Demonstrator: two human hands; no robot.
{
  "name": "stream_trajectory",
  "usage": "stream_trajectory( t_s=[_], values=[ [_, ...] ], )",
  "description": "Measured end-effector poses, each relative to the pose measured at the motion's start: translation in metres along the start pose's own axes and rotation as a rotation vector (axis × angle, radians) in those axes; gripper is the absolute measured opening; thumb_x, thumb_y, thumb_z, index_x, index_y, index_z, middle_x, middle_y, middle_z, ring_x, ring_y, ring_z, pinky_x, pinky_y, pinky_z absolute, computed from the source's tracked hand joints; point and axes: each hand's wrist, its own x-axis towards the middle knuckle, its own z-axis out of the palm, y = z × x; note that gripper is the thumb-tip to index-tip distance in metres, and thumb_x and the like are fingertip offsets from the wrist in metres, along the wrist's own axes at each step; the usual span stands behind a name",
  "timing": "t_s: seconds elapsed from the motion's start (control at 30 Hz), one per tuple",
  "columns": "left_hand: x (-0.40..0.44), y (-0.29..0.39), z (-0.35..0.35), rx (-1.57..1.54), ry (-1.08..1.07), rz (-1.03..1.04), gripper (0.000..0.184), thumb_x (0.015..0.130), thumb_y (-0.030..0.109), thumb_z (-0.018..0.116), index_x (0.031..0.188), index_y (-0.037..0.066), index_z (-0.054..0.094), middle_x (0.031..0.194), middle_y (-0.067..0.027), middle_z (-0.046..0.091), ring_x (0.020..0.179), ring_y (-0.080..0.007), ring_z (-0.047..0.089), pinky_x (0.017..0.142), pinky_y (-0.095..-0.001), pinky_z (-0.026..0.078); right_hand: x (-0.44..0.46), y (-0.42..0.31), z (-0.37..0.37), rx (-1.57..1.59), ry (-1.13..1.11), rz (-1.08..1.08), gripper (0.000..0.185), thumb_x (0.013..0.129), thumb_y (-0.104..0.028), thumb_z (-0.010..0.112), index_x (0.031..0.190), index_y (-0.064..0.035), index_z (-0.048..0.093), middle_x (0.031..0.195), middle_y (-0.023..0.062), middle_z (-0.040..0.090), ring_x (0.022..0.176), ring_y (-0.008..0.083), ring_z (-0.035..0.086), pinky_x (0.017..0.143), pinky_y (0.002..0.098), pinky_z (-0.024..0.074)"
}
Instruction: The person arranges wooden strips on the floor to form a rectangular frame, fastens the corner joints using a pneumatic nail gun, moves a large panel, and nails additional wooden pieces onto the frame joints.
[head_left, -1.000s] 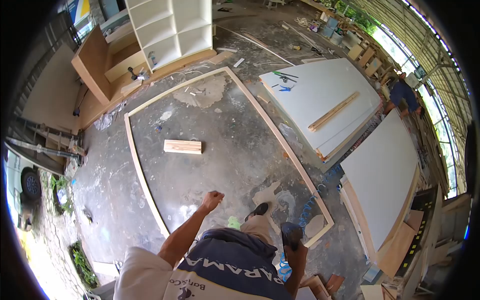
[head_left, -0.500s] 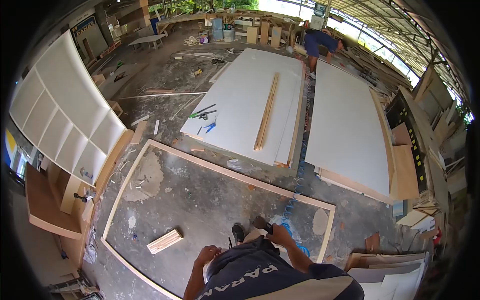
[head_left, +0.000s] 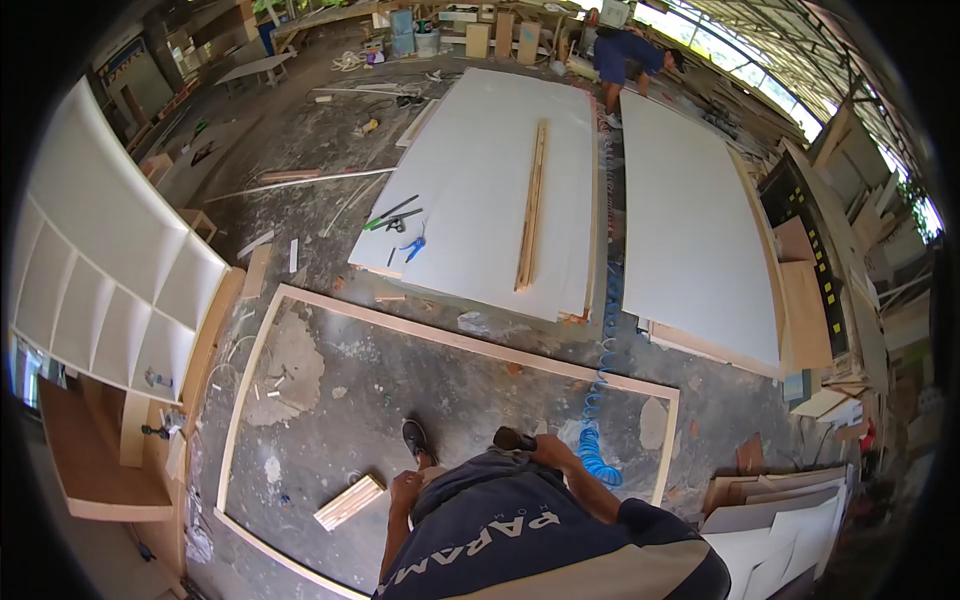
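My right hand (head_left: 549,451) is closed around a dark hand tool (head_left: 513,438) with a blunt head, shaped like a nail gun, in front of my waist. A blue coiled air hose (head_left: 597,455) hangs just beyond that hand; where it joins the tool is hidden. Low beside my thigh, my left hand (head_left: 405,487) has loosely parted fingers and nothing visible in them. A short bundle of wood strips (head_left: 349,502) lies on the floor left of it. Around me on the concrete lies a large rectangular frame of thin wood (head_left: 440,337).
Two white panels (head_left: 470,190) (head_left: 695,230) lie ahead; the left one bears long wood strips (head_left: 533,205) and blue-handled pliers (head_left: 414,247). A white shelving unit (head_left: 110,270) stands left. Board offcuts (head_left: 770,520) lean at right. A co-worker (head_left: 630,62) bends over at the back.
My view has shifted, and my body has moved left within the frame, closer to the bundle of strips. The tool stays in my right hand. More of the coiled hose shows.
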Motion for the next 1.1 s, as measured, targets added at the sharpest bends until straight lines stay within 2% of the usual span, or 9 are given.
stream_trajectory(
  t_s=[0.13, 0.23, 0.3, 0.47, 0.7, 0.77, 0.9, 0.93, 1.1],
  values=[
    [0.06, 0.007, -0.056, -0.151, -0.145, -0.118, 0.029, 0.088, 0.029, 0.068, 0.094, 0.001, 0.07, 0.08, -0.0076, 0.07, 0.068, -0.0153, 0.064, 0.063, -0.0292, 0.05, 0.023, -0.021, 0.028, 0.069, 0.052, 0.048, 0.051, 0.08, -0.044, 0.067, 0.103, 0.0023, 0.068, 0.098, 0.0279, 0.068, 0.094, 0.0412, 0.067, 0.084, 0.0472, 0.0515],
    [0.09, 0.045, -0.096, -0.063, -0.259, 0.012, 0.028, 0.089, 0.029, 0.066, 0.093, 0.002, 0.069, 0.081, -0.0064, 0.069, 0.068, -0.0154, 0.063, 0.062, -0.0291, 0.05, 0.038, -0.045, 0.045, 0.172, 0.188, 0.049, 0.046, 0.079, -0.04, 0.068, 0.1, 0.0005, 0.069, 0.095, 0.0265, 0.069, 0.093, 0.0409, 0.067, 0.082, 0.047, 0.052],
    [0.101, 0.079, -0.112, -0.101, -0.344, 0.031, 0.031, 0.092, 0.033, 0.065, 0.096, 0.002, 0.071, 0.087, -0.0075, 0.072, 0.076, -0.0167, 0.065, 0.071, -0.032, 0.051, 0.032, -0.081, 0.038, 0.193, 0.22, 0.098, 0.039, 0.076, -0.034, 0.07, 0.097, -0.0015, 0.07, 0.093, 0.0247, 0.07, 0.09, 0.0409, 0.068, 0.081, 0.047, 0.0519],
    [0.134, 0.155, -0.091, -0.104, -0.815, -0.074, 0.049, 0.096, 0.05, 0.055, 0.115, 0.006, 0.068, 0.102, -0.0082, 0.069, 0.095, -0.0202, 0.064, 0.086, -0.0347, 0.047, 0.068, -0.132, 0.036, 0.195, 0.362, -0.042, 0.037, 0.073, -0.028, 0.072, 0.098, -0.0004, 0.07, 0.089, 0.0238, 0.069, 0.086, 0.0403, 0.067, 0.08, 0.0469, 0.0518],
    [0.114, 0.213, -0.024, -0.305, -0.916, -0.376, 0.054, 0.093, 0.056, 0.057, 0.121, 0.01, 0.06, 0.113, -0.0089, 0.064, 0.102, -0.0234, 0.059, 0.087, -0.041, 0.047, 0.07, -0.201, 0.005, 0.291, 0.36, -0.144, 0.03, 0.072, -0.015, 0.066, 0.096, 0.0019, 0.067, 0.092, 0.0256, 0.068, 0.092, 0.0434, 0.066, 0.083, 0.0476, 0.0507],
    [0.113, 0.217, -0.003, -0.569, -0.765, -0.306, 0.049, 0.091, 0.055, 0.061, 0.115, 0.012, 0.061, 0.107, -0.0075, 0.063, 0.1, -0.0236, 0.057, 0.087, -0.0435, 0.046, 0.078, -0.209, 0.008, 0.383, 0.369, -0.202, 0.031, 0.072, -0.014, 0.066, 0.099, 0.0015, 0.067, 0.093, 0.0259, 0.068, 0.092, 0.0441, 0.065, 0.084, 0.0478, 0.0503],
    [0.13, 0.211, 0.011, -0.656, -0.517, -0.325, 0.039, 0.093, 0.046, 0.063, 0.111, 0.011, 0.061, 0.105, -0.0085, 0.063, 0.105, -0.0282, 0.059, 0.085, -0.0494, 0.05, 0.091, -0.214, 0.013, 0.482, 0.377, -0.384, 0.038, 0.072, -0.012, 0.064, 0.108, -0.0008, 0.066, 0.099, 0.0267, 0.067, 0.096, 0.0442, 0.064, 0.086, 0.0478, 0.0492],
    [0.157, 0.187, 0.027, -0.804, -0.521, -0.298, 0.037, 0.095, 0.04, 0.061, 0.111, 0.007, 0.06, 0.099, -0.0088, 0.064, 0.096, -0.0295, 0.063, 0.082, -0.0492, 0.052, 0.094, -0.215, 0.015, 0.485, 0.379, -0.382, 0.038, 0.072, -0.012, 0.064, 0.108, -0.0008, 0.066, 0.099, 0.0267, 0.067, 0.096, 0.0442, 0.064, 0.086, 0.0478, 0.0492],
    [0.176, 0.15, 0.046, -0.805, -0.23, -0.313, 0.031, 0.097, 0.026, 0.061, 0.116, 0.002, 0.055, 0.1, -0.0108, 0.065, 0.093, -0.0296, 0.065, 0.082, -0.0516, 0.052, 0.073, -0.177, 0.041, 0.412, 0.622, -0.486, 0.037, 0.08, -0.019, 0.064, 0.114, -0.0037, 0.064, 0.099, 0.025, 0.067, 0.094, 0.0421, 0.064, 0.082, 0.0458, 0.0499]
  ],
)
